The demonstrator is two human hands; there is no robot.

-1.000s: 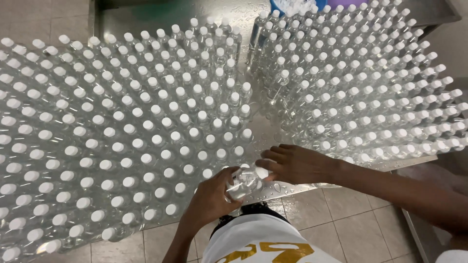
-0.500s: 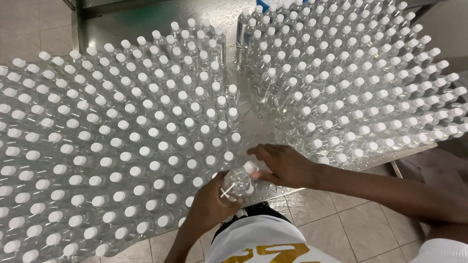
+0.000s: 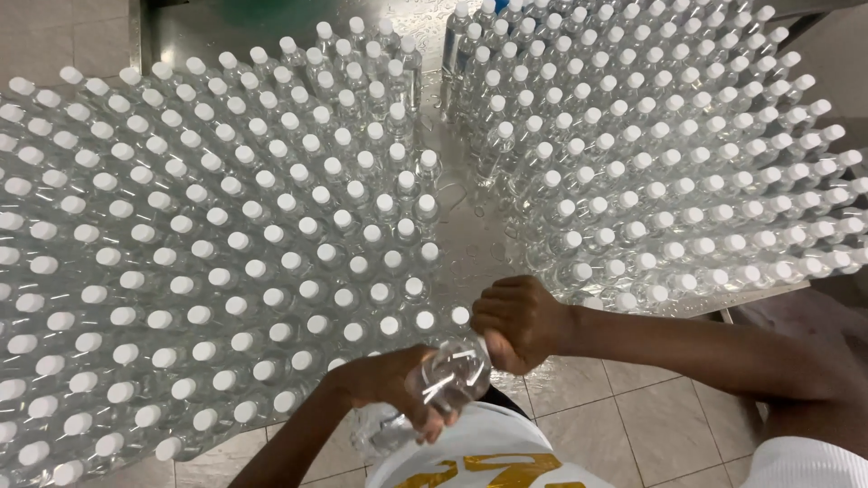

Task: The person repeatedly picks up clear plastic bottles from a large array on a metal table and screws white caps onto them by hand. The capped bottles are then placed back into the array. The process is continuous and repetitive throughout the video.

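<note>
- Left hand is gripping the clear bottle by its body, at the tabletop's near edge.
- Right hand is closing over its cap end.
- Bottle is likely light, thin-walled, slippery; the body offers the best grip.

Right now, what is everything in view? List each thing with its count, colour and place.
capped bottles, left block: too many to count, clear with white caps, upright in tight rows on the left of the table
capped bottles, right block: too many to count, clear with white caps, upright on the right of the table
metal table: one, grey and wet, bare strip between the two blocks
tiled floor: beige, along the near edge
held bottle: one, clear, tilted, at the table's near edge
shirt: one, white with yellow print, bottom centre
left hand: grips the held bottle's body
right hand: closed over its top end
</note>
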